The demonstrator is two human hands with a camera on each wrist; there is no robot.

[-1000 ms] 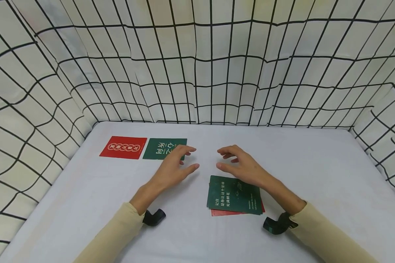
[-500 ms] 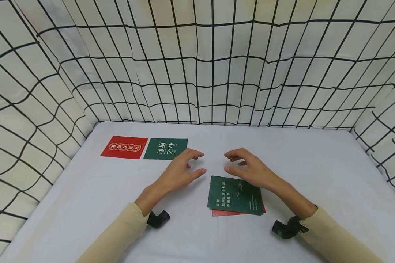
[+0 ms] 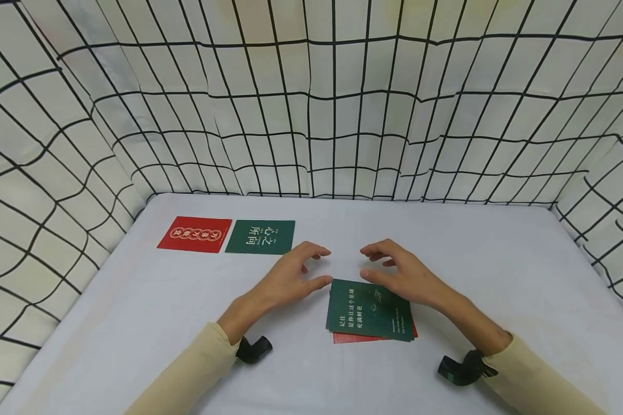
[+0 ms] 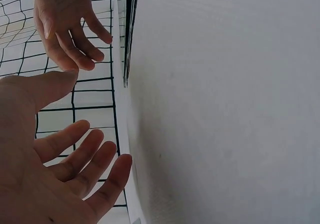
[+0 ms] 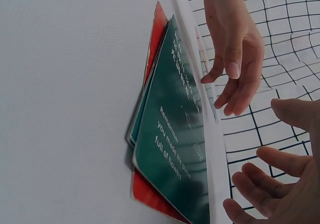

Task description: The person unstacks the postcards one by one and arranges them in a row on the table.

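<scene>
Altogether two flat cards point(image 3: 226, 236), one stack point(image 3: 371, 311)

White table point(image 3: 498, 271) (grid-cloth walls point(image 3: 311, 104)).

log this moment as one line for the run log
left hand: open, above table, thumb by stack | right hand: open, over stack's far edge | card stack: green on top, red beneath | red card, green card: side by side, far left

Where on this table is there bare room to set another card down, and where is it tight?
Bare table spans the right side from the card stack to the grid curtain. More lies left, in front of the red card and green card. It is tight at the centre, where the left hand and right hand hover by the stack.
</scene>
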